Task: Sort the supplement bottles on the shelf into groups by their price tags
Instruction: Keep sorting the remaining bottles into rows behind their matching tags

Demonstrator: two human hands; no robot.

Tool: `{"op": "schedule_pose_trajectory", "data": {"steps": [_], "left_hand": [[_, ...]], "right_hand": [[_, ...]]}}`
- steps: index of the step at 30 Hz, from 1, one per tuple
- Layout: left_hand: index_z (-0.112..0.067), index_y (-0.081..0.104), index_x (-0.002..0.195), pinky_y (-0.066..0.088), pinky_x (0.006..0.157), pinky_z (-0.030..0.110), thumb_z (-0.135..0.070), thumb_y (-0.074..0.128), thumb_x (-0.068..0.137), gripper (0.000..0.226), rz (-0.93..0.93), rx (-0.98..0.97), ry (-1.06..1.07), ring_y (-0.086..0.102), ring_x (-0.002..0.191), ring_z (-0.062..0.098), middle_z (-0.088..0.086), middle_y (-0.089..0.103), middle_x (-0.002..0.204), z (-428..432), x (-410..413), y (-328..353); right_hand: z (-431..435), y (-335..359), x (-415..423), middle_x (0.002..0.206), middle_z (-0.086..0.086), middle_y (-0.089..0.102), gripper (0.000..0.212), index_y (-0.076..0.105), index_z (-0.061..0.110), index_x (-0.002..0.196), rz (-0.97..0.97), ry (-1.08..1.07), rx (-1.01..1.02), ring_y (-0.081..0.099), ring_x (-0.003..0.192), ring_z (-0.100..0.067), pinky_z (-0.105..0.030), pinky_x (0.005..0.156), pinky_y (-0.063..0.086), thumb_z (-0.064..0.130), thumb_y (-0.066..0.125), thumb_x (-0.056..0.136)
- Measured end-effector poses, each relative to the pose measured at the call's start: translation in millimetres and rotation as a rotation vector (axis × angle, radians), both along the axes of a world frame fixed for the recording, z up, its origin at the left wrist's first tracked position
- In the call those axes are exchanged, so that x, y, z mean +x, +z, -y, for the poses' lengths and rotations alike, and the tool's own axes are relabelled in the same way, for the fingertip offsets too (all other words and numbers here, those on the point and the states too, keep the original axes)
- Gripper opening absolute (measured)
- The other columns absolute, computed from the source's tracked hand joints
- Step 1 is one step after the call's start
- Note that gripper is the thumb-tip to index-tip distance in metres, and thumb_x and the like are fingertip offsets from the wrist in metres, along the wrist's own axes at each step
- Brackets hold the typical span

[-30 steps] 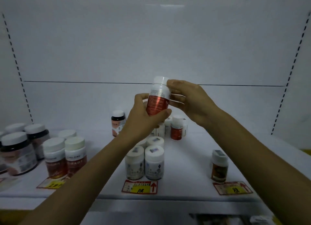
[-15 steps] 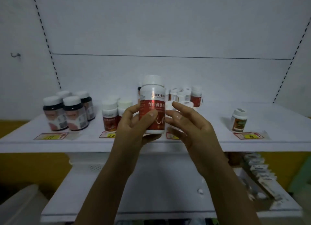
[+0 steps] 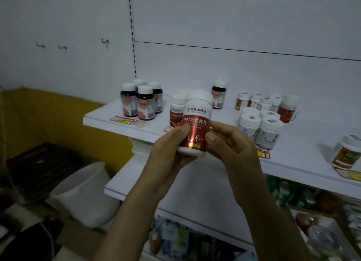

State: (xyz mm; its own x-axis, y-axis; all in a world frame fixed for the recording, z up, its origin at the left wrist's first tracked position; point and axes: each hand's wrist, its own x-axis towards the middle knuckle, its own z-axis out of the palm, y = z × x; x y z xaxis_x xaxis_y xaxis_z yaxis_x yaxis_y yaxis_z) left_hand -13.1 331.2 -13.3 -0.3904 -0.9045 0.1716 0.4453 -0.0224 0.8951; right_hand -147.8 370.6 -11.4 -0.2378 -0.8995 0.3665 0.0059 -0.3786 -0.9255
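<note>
Just in front of the shelf [image 3: 304,151], seen from the head camera, both hands hold one red-labelled bottle [image 3: 197,120] upright, off the board. The left hand [image 3: 166,153] wraps the bottle's lower left side with its thumb pressed on the front of the label. The right hand [image 3: 230,151] grips the lower right side, thumb also on the label; the other fingers of both hands are hidden behind the bottle. Its white cap is on and the printed label faces the camera.

Directly behind it on the shelf stands a matching red bottle [image 3: 176,110], partly covered. To the left, four dark bottles [image 3: 143,102] with white caps stand close together above a red and yellow price tag [image 3: 123,121]. One more dark bottle [image 3: 219,96] stands alone farther back. To the right, four white bottles [image 3: 260,128] sit in a tight square behind another price tag [image 3: 263,153]. Behind them is a row of small bottles [image 3: 257,102] and a larger red bottle [image 3: 288,109]. At the far right, a lone bottle with an orange label [image 3: 346,153] stands by a third tag [image 3: 349,174].

Below the shelf at left, a white bucket [image 3: 86,192] sits on the floor by a yellow wall [image 3: 58,120].
</note>
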Motion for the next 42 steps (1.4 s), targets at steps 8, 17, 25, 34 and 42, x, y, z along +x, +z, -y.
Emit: {"op": "schedule_pose_trajectory", "data": {"steps": [8,17,25,34,42], "left_hand": [[-0.022,0.065,0.102,0.057,0.079,0.03,-0.038,0.061,0.071,0.035,0.119,0.08,0.111,0.066,0.101,0.027,0.006,0.071,0.103,-2.0,10.9,-29.5],[-0.022,0.056,0.105,0.055,0.083,0.035,-0.042,0.072,0.065,0.047,0.218,-0.016,0.009,0.067,0.098,0.023,0.004,0.067,0.106,79.4,27.6,-21.4],[-0.019,0.058,0.103,0.056,0.069,0.022,-0.033,0.064,0.068,0.038,0.184,-0.392,-0.142,0.069,0.088,0.008,-0.009,0.073,0.094,163.2,57.7,28.2],[-0.034,0.033,0.139,0.033,0.107,0.033,-0.066,0.036,0.07,0.076,0.494,-0.772,-0.031,0.036,0.132,0.009,-0.011,0.036,0.147,222.4,41.4,60.8],[-0.024,0.016,0.147,0.022,0.113,0.045,-0.074,0.031,0.079,0.086,1.055,-1.268,-0.092,0.015,0.144,0.022,0.002,0.018,0.156,246.2,-1.3,53.8]], "right_hand": [[4.9,-25.8,-5.9,0.1,0.003,0.072,0.049,0.06,0.024,0.115,-0.016,0.082,0.088,0.069,0.093,-0.009,-0.022,0.076,0.057,0.042,0.058,0.069],[70.5,-0.9,12.6,0.109,0.001,0.068,0.051,0.059,0.022,0.118,-0.099,-0.087,0.057,0.068,0.097,-0.013,-0.028,0.08,0.057,0.049,0.052,0.074],[136.1,44.1,56.6,0.092,0.007,0.073,0.048,0.064,0.017,0.109,-0.082,-0.349,-0.045,0.069,0.089,-0.008,-0.024,0.073,0.057,0.045,0.062,0.07],[173.6,117.9,42.8,0.102,0.004,0.066,0.039,0.056,0.017,0.119,-0.249,-0.692,-0.181,0.067,0.09,-0.009,-0.017,0.064,0.055,0.033,0.064,0.085],[209.3,129.9,-0.6,0.109,-0.006,0.058,0.042,0.048,0.019,0.121,-0.631,-0.7,0.244,0.061,0.1,-0.023,-0.034,0.076,0.057,0.019,0.066,0.082]]}}
